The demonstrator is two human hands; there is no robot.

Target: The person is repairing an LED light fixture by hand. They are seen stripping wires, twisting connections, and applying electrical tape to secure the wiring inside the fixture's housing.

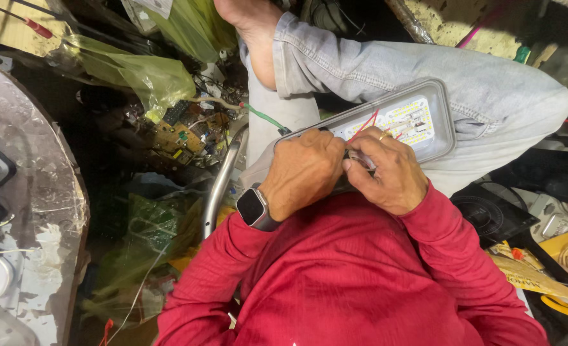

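Note:
A grey rectangular lamp housing (441,102) with a white LED board (414,119) and red wires rests on my jeans-clad leg. My left hand (303,170), with a smartwatch on the wrist, grips the near end of the housing, fingers curled over it. My right hand (389,173), wearing a ring, pinches a small pale part with thin wires at the near edge of the board. What lies under both hands is hidden.
A pile of green circuit boards (178,134) and yellow-green plastic bags (149,74) lies to the left. A curved metal tube (223,179) runs beside my leg. A foil-covered round surface (34,192) is at far left; a black speaker (489,214) and cardboard at right.

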